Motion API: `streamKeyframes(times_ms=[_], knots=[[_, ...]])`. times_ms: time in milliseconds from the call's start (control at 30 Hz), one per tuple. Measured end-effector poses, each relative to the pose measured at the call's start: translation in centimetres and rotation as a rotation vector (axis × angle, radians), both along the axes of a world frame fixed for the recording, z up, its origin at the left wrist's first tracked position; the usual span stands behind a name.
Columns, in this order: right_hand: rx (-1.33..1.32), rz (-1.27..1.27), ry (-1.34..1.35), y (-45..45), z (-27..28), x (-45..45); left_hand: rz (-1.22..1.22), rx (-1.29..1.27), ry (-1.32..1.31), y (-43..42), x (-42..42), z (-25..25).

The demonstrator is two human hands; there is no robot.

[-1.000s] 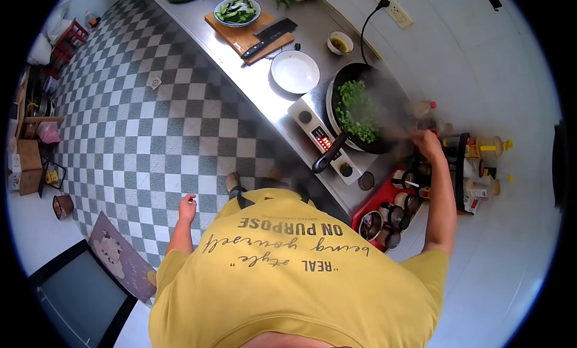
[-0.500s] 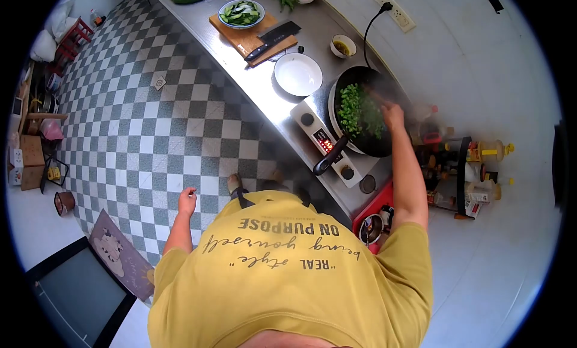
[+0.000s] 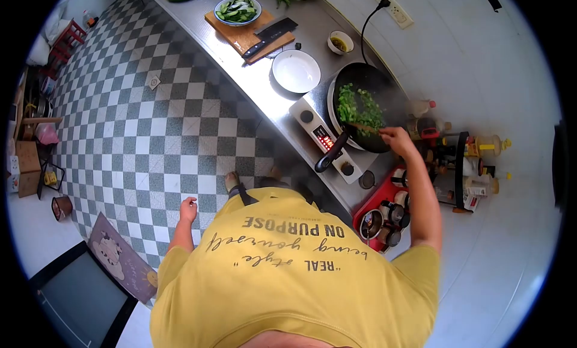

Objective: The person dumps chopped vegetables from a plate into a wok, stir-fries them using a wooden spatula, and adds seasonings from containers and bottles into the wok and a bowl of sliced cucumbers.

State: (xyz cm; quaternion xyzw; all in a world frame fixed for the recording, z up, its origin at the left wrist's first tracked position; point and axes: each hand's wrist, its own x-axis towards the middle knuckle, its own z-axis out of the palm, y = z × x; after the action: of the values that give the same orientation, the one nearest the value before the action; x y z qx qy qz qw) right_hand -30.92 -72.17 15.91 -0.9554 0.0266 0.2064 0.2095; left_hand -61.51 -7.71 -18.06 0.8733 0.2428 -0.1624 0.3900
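The chopped greens (image 3: 353, 107) are lying in the dark pan (image 3: 374, 80), gathered toward the side nearest the white plate (image 3: 296, 71), and a faint haze is hanging over them. The pan is sitting on the hob (image 3: 312, 123), whose red display is glowing, and its black handle (image 3: 330, 155) is pointing back toward the person. The right hand (image 3: 396, 140) is reaching over the pan's rim, its grip closing with bent fingers around the end of a thin utensil (image 3: 365, 128); the view is too small and hazy to say whether this is a spatula or chopsticks. The utensil is lying low across the greens. The left hand (image 3: 189, 209) is hanging well away from the surface (image 3: 243, 86), above the floor, its grip loosely curling and holding nothing visible.

The greens are looking light, soft and probably slick, so they should be yielding easily to a flat push. The utensil is seeming light and stiff, best held at its far end, clear of the heat. The pan is likely weighing much more, its handle offering the safest hold.
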Motion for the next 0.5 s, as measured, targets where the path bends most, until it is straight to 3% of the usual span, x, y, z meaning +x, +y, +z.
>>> streamKeyframes(times_ms=[167,300,433,500], knots=[[0.013,-0.108,-0.163,3.1,0.8,3.9,-0.023,-0.039,-0.156,0.3,4.8,2.2],[-0.080,-0.076,-0.394,4.6,-1.4,6.6,-0.025,-0.056,-0.115,0.0,6.4,3.5],[-0.392,-0.021,-0.205,4.1,-0.9,4.1,-0.001,-0.074,-0.123,-0.2,5.0,3.7],[-0.425,0.062,-0.247,0.1,0.1,2.8,0.010,-0.073,-0.073,0.3,3.1,2.5]])
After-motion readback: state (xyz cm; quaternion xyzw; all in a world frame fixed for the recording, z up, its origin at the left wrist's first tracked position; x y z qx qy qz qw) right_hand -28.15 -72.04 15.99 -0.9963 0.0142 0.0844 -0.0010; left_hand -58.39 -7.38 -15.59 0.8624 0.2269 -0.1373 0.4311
